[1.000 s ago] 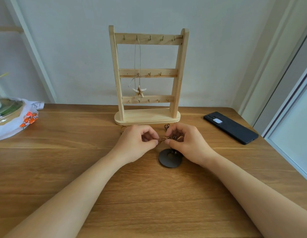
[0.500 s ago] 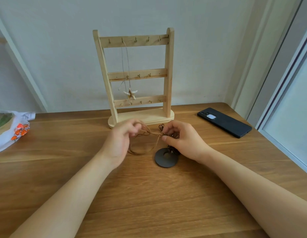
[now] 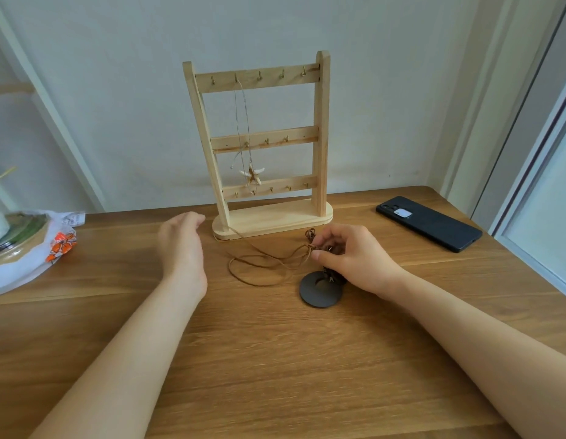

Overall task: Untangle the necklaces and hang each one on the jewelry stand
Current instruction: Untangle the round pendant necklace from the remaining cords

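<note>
A wooden jewelry stand (image 3: 321, 134) with three hook rails stands at the back of the table. A thin necklace with a starfish pendant (image 3: 252, 175) hangs from a top hook. A brown cord necklace (image 3: 259, 264) lies looped on the table in front of the stand, its dark ring pendant (image 3: 320, 289) flat on the wood. My right hand (image 3: 351, 258) pinches the knotted part of the cord just above the pendant. My left hand (image 3: 181, 242) hovers to the left of the cord, fingers straight, holding nothing.
A black phone (image 3: 429, 227) lies at the right, near the table's far corner. A white bag with orange print and a lidded bowl (image 3: 24, 248) sit at the left edge. The wall runs close behind the stand.
My left hand has let go of the cord and moved left, opening. The cord loop now lies spread on the table. My right hand keeps its pinch.
</note>
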A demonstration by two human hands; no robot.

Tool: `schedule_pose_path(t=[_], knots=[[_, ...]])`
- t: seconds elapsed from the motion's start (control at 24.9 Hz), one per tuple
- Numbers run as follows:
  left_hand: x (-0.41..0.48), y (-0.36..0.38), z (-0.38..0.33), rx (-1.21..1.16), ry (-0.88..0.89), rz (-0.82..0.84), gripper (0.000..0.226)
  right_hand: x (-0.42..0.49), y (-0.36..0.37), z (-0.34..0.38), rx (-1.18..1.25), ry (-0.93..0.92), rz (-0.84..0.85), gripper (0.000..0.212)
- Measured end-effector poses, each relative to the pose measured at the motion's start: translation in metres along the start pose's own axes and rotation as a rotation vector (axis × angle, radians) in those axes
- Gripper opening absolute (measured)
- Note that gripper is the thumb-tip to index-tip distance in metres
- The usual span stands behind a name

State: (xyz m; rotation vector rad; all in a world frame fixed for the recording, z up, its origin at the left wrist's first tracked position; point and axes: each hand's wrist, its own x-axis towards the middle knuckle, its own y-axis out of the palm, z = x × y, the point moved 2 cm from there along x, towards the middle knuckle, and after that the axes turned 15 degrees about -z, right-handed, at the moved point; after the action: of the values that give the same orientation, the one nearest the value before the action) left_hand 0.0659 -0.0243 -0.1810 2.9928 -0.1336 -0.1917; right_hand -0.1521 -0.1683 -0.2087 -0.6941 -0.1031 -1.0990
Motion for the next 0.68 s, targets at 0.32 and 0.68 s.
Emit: schedule_pose_path(t=[0.32,0.68], knots=[[-0.047,0.018,0.017,0.379,0.637,0.695,0.009,-0.005,0.001,0.007,0.037,-0.096,0.016,0.015],[-0.050,0.023,0.030,0.536,0.661,0.791,0.008,-0.008,0.003,0.014,0.004,-0.201,0.049,0.015]])
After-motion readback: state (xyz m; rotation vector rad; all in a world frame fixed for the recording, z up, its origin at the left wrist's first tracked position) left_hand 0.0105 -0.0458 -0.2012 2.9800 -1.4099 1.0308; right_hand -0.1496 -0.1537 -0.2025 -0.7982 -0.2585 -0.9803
